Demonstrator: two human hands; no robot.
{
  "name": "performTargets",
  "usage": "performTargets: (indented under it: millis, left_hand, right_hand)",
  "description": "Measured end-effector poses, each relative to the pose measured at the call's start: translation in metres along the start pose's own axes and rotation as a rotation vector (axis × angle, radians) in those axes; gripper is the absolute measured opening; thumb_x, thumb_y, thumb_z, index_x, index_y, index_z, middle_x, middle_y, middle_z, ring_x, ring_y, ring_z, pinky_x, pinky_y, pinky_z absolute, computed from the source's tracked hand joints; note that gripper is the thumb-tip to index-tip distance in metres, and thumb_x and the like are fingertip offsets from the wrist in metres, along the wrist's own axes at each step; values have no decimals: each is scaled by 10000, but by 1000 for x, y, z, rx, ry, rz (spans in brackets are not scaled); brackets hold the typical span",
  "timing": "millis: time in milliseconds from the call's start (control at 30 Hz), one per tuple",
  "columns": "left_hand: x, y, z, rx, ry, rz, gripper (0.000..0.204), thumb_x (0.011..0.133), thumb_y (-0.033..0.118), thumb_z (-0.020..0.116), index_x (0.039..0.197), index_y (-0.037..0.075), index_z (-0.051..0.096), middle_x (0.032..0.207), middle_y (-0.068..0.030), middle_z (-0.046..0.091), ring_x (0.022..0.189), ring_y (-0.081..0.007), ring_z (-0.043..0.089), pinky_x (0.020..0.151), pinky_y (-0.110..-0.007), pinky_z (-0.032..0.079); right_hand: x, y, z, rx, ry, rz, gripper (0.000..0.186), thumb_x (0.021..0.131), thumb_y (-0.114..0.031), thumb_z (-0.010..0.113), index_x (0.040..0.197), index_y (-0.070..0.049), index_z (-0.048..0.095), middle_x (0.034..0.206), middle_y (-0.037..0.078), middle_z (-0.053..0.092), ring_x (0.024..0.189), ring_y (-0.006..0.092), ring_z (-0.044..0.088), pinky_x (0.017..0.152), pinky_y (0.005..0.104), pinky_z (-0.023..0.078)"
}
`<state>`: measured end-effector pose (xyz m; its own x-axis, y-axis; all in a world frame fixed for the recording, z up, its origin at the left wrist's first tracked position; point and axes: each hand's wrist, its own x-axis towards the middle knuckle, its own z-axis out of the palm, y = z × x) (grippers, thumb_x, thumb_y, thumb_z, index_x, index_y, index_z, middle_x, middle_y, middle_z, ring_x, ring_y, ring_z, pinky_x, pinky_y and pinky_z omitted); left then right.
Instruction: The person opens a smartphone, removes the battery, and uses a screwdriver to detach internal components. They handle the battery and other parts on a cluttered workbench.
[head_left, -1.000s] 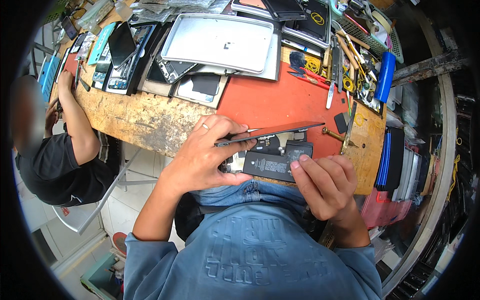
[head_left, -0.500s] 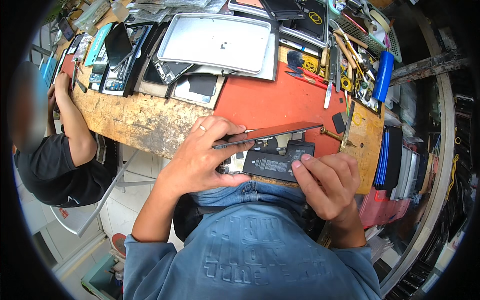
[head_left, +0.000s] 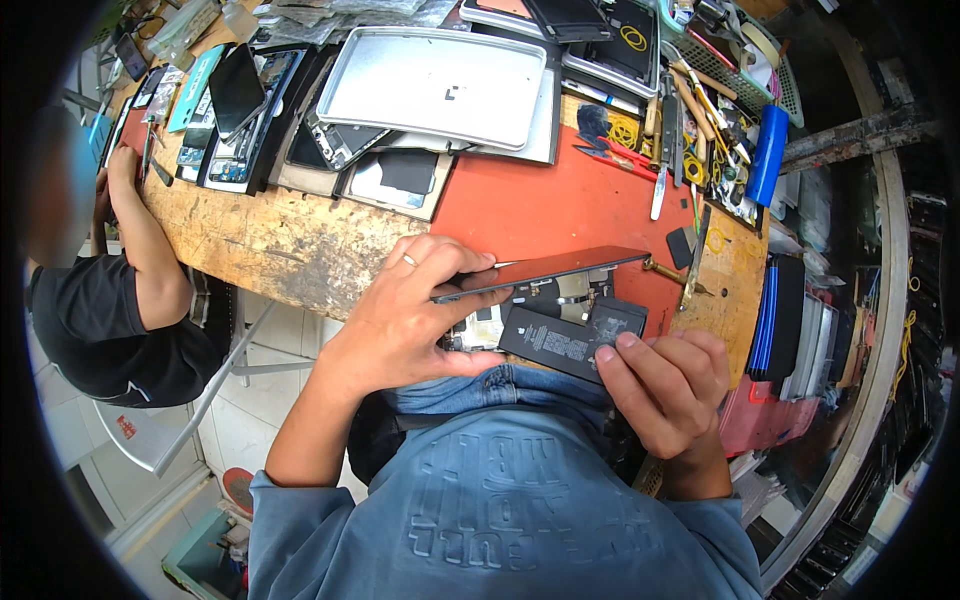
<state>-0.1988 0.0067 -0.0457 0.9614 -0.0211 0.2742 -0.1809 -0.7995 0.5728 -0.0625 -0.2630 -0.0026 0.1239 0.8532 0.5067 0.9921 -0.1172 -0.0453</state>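
Observation:
At the bench's near edge lies an opened phone (head_left: 482, 328), its metal parts and cables showing. Its dark screen panel (head_left: 575, 268) is tilted up on the far side, edge toward me. My left hand (head_left: 395, 325) grips the phone's left end, fingers around the raised panel and thumb along the near side. A black L-shaped phone battery (head_left: 548, 338) with pale print is pinched at its right end by my right hand (head_left: 672, 390), tilted over the phone's body. Whether the battery's left end touches the phone I cannot tell.
An orange-red mat (head_left: 500, 205) covers the bench. Beyond it stands a stack with a silver tray (head_left: 430, 90). To the right are a brass-coloured screwdriver (head_left: 675, 275), tweezers and knives, and a blue roll (head_left: 767, 155). Another person (head_left: 110, 310) works at the left.
My right hand has drawn the battery slightly right and toward me, turning it a little. More of the phone's inside shows. My left hand keeps its hold on the phone.

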Motion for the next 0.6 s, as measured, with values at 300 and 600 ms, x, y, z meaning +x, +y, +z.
performTargets:
  millis: [300,600]
  left_hand:
    - [-1,-1,2,6,10,4,592,612,343,949,1106,46,814,1241,-88,653,1163,-296,623,1043,-469,472]
    - [-1,1,1,13,0,-13,579,630,355,939,1103,45,815,1246,-88,646,1177,-295,613,1062,-476,470]
  right_hand:
    - [-8,-1,-7,-9,-24,-8,288,775,-98,806,1062,-118,802,1138,22,705,960,199,617,790,372,522]
    - [-13,4,-11,-64,4,-38,217,840,-153,772,1052,-148,820,1125,-21,736,935,128,628,807,317,507]
